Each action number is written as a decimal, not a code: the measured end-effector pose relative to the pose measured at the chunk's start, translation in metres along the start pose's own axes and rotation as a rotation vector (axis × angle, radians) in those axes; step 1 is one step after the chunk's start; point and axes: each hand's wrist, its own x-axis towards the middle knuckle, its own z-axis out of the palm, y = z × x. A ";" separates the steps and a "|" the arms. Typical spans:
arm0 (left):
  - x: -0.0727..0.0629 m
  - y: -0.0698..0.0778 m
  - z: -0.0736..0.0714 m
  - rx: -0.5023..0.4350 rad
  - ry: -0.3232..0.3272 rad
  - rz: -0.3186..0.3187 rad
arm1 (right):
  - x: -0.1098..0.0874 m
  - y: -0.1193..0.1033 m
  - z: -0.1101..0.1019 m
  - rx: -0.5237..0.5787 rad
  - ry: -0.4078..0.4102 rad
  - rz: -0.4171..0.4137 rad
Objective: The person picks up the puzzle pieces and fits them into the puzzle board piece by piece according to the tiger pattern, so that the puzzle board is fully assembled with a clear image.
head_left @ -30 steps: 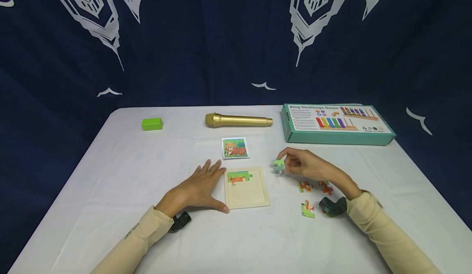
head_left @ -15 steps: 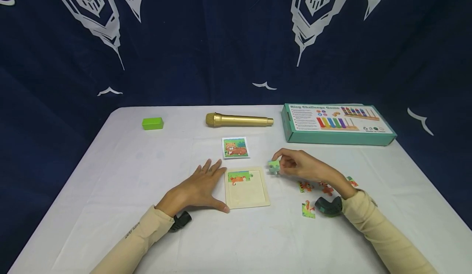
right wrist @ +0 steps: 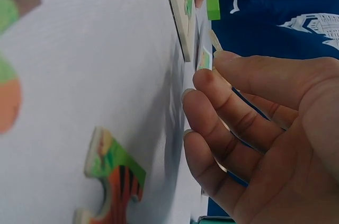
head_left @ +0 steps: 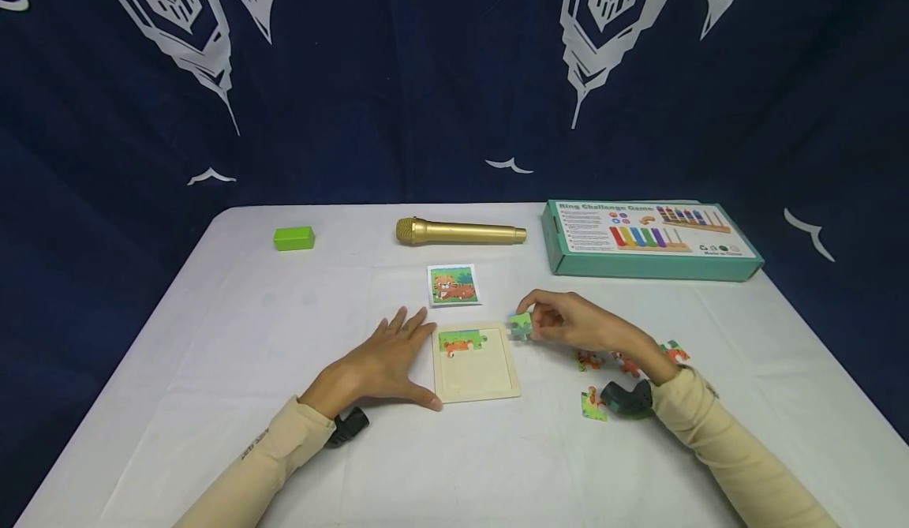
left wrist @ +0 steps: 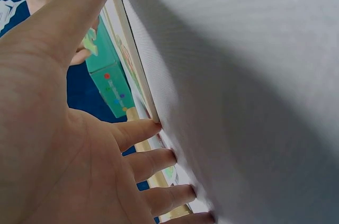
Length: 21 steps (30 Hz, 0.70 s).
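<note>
Between thumb and fingers, my right hand point(head_left: 568, 319) pinches a green jigsaw puzzle piece point(head_left: 521, 325) at the upper right corner of a pale wooden puzzle tray point(head_left: 472, 382). Joined pieces point(head_left: 460, 342) with an orange and green picture lie in the tray's upper left corner. My left hand point(head_left: 379, 366) rests on the table with its fingers spread, thumb and index fingertip at the tray's left edge. In the left wrist view, its index fingertip point(left wrist: 153, 126) meets the tray's side. Loose puzzle pieces point(head_left: 593, 404) lie right of the tray, some partly hidden under my right forearm.
Behind the tray lies a tiger picture card point(head_left: 454, 285). Farther back are a gold microphone point(head_left: 461, 232), a green block point(head_left: 293, 238) at the left and a teal game box point(head_left: 649, 240) at the right. A dark blue patterned curtain point(head_left: 398, 102) hangs behind the table.
My right hand has moved left with the green puzzle piece, from open table to the tray's corner. A loose piece beyond my right wrist has come into view. My left hand stays put.
</note>
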 end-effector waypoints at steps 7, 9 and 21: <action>0.000 0.000 0.000 0.003 -0.002 0.001 | 0.002 -0.003 0.003 0.017 -0.007 -0.034; 0.000 0.000 0.000 0.002 -0.002 0.000 | 0.003 -0.005 0.003 0.017 -0.011 -0.031; 0.000 0.001 -0.001 0.003 -0.005 -0.004 | 0.009 -0.008 0.011 0.018 -0.049 0.002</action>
